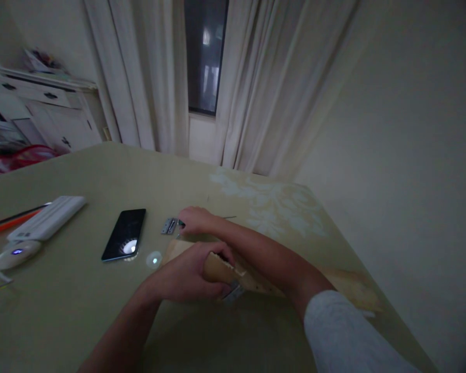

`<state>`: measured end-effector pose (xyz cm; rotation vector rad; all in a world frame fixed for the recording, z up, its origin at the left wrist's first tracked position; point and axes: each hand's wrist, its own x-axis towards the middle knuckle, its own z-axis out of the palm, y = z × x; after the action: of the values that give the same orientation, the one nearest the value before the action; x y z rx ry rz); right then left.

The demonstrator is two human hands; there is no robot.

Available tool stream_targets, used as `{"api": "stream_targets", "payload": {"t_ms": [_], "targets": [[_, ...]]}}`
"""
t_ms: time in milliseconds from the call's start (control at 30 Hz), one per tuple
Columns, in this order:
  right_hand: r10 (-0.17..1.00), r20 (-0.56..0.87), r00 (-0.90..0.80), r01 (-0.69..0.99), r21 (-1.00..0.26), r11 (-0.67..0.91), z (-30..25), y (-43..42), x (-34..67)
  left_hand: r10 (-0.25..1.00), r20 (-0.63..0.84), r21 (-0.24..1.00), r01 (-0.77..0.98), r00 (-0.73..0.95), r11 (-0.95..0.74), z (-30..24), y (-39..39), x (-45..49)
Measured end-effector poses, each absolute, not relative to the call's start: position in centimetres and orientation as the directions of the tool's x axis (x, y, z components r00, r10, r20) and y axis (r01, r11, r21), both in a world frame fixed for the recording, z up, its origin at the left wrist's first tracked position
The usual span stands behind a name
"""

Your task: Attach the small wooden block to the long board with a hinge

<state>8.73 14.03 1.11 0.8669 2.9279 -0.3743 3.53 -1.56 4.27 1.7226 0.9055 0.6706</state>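
My left hand (192, 269) is closed around a light-brown wooden board (213, 268) with a rough edge, tilted above the table. Under its thumb a metal hinge (235, 292) shows against the board. My right arm crosses over the board, and my right hand (197, 220) is curled beyond it. Something small and dark shows at the right fingertips, too small to name. Just left of those fingers a second metal hinge (169, 226) lies on the table. A small clear disc (154, 259) lies left of my left hand.
A black phone (124, 234) lies on the green-covered table (81, 311). Farther left are a long white case (46, 217), a white device with a lit display (16, 254) and an orange tool (11, 224). Another brown piece (351, 287) lies right. A thin rod (229, 217) lies behind my right arm.
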Motion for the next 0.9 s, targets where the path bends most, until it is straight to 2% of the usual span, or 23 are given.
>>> {"api": "stream_targets", "payload": {"t_ms": [100, 233, 300, 400, 500, 633, 767, 900], "targets": [[0.566, -0.034, -0.823, 0.555, -0.255, 0.792, 3.8, 13.8, 10.6, 0.862, 0.007, 0.958, 0.244, 0.507, -0.152, 4.0, -1.4, 3.3], [0.645, 0.204, -0.736, 0.565, -0.338, 0.753, 9.0, 11.6, 17.0, 0.905, 0.012, 0.983, 0.162, 0.425, -0.089, 3.3, -1.3, 4.0], [0.681, 0.446, -0.581, 0.452, -0.520, 0.725, 11.3, 9.3, 21.3, 0.926, 0.049, 0.993, 0.085, 0.373, -0.087, 3.2, -1.1, 4.8], [0.691, 0.579, -0.432, 0.329, -0.612, 0.719, 13.5, 4.9, 27.4, 0.938, 0.103, 0.995, -0.033, 0.330, -0.098, 4.3, -0.3, 6.5], [0.651, 0.692, -0.311, 0.417, -0.516, 0.748, 14.5, 0.8, 31.1, 0.926, 0.112, 0.991, -0.107, 0.360, -0.078, 7.3, 0.7, 8.5], [0.556, 0.806, -0.203, 0.517, -0.394, 0.760, 15.0, -1.9, 32.7, 0.918, 0.246, 0.967, -0.140, 0.310, -0.212, 11.6, 2.0, 11.1], [0.469, 0.879, -0.087, 0.598, -0.331, 0.730, 15.2, -2.4, 33.3, 0.918, 0.341, 0.938, -0.131, 0.202, -0.320, 13.1, 2.2, 13.1], [0.446, 0.886, -0.129, 0.575, -0.300, 0.761, 15.0, -1.9, 34.1, 0.918, 0.355, 0.935, -0.068, 0.176, -0.348, 12.8, 1.5, 14.0]]}}
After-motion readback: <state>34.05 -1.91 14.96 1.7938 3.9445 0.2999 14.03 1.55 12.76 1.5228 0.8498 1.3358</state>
